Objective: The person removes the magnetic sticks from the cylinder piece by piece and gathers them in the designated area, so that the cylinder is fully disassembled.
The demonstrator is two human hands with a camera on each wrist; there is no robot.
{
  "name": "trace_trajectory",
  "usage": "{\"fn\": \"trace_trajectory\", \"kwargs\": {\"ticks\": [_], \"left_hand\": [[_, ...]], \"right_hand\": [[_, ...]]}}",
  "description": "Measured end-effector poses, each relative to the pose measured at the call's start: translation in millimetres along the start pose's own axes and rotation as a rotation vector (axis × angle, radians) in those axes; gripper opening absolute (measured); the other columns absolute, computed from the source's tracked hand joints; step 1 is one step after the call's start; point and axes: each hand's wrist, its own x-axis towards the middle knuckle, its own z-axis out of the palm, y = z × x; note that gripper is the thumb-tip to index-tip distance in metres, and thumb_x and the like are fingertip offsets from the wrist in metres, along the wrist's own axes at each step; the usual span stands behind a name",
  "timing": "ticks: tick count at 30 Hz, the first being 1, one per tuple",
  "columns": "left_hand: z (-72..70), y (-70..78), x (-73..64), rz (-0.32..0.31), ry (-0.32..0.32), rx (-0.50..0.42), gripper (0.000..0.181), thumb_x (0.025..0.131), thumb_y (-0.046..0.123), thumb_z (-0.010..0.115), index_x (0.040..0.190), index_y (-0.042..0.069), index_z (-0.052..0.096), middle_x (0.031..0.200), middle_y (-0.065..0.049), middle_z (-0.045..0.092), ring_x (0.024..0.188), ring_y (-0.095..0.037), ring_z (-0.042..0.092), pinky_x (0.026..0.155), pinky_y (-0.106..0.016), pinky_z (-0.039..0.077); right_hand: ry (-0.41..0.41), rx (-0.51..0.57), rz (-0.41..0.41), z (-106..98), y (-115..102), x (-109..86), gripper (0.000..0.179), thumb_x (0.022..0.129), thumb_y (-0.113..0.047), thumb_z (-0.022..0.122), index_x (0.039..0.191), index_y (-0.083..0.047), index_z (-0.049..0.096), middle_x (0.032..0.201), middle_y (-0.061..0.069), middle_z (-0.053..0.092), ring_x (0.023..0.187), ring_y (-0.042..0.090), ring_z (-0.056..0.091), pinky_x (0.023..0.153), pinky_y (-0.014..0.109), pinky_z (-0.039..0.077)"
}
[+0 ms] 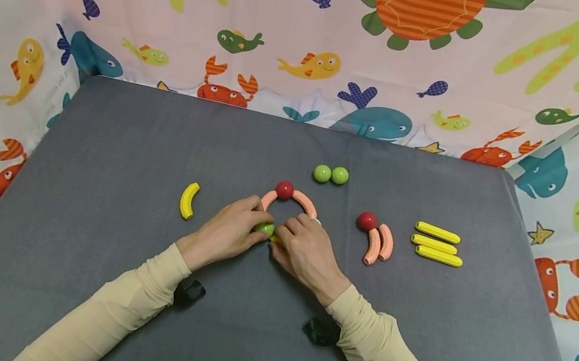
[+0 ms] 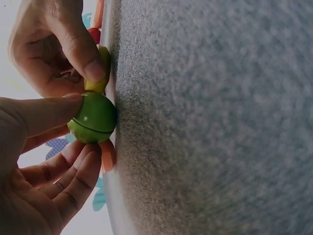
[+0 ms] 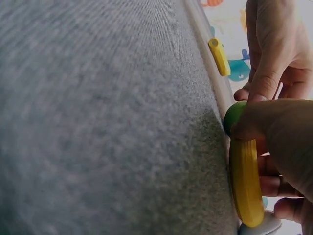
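My left hand [image 1: 233, 222] pinches a green ball [image 2: 93, 115] between thumb and fingers, low over the grey table. Against the ball's side, my right hand [image 1: 309, 251] grips a curved yellow piece [image 3: 245, 181], its thumb near the joint. Whether the two are fitted together cannot be seen. Just beyond the hands, a red ball [image 1: 284, 190] sits between two curved pink pieces [image 1: 305, 203], forming an arch. The arch's lower ends run behind my fingers. A whitish ball [image 3: 266, 225] shows at the yellow piece's other end, mostly hidden by my right hand in the head view.
Left of the hands lies another curved yellow piece [image 1: 188, 200]. Two green balls [image 1: 330, 174] sit behind the arch. To the right are a red ball [image 1: 367, 221], two curved pink pieces [image 1: 379, 245] and three yellow sticks [image 1: 435, 243]. Sea-animal cloth surrounds the table [image 1: 159, 133].
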Motion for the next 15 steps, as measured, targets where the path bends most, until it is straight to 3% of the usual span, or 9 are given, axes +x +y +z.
{"fn": "trace_trajectory", "kwargs": {"ticks": [15], "left_hand": [[-3.2, -4.7, 0.3, 0.003, 0.039, 0.03, 0.016, 0.088, 0.012, 0.073, 0.103, 0.007, 0.074, 0.09, -0.007, 0.06, 0.072, -0.014, 0.052, 0.064, -0.027, 0.045]], "right_hand": [[-0.054, -0.003, -0.037, -11, 4, -9.6, 0.011, 0.075, -0.023, 0.075, 0.08, -0.014, 0.07, 0.081, 0.002, 0.064, 0.079, 0.021, 0.056, 0.072, 0.035, 0.05]]}}
